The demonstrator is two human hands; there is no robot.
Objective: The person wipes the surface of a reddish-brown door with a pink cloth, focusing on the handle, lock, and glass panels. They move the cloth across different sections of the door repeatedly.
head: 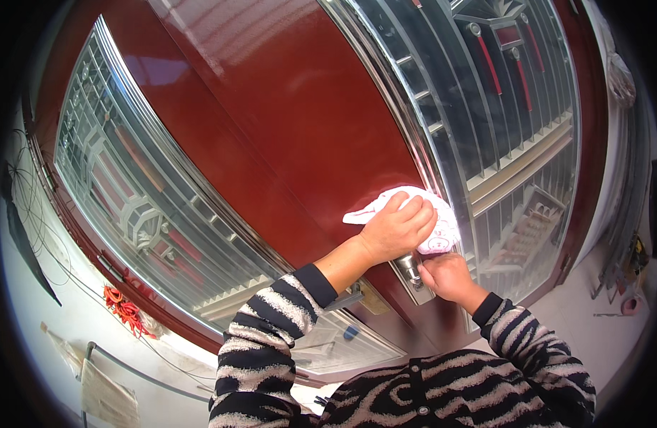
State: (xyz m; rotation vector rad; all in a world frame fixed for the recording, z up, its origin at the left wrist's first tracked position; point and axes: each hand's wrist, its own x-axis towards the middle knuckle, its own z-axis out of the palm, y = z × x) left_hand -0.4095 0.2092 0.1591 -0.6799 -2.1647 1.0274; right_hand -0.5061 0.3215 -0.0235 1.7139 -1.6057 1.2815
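Note:
Before me stands a glossy dark red door point(307, 139) with chrome trim and glass panels behind metal bars. My left hand point(400, 227) presses a bunched white cloth point(440, 224) with a pink printed pattern against the door, beside the chrome trim point(422, 160). The fingers are bent into the cloth, and a corner of it sticks out to the left. Just below, my right hand point(448, 275) is curled at the silver door handle point(410, 267), its thumb toward the handle's base. Part of the handle is hidden by this hand. A metal lock plate point(420, 296) shows beneath.
A second barred glass panel point(141, 187) lies to the left. Red hanging ornaments point(126, 313), loose black wires point(34, 214) and a grey pipe point(146, 382) are at the white wall. Long grey bars point(622, 214) lean at the right, near tools on the floor.

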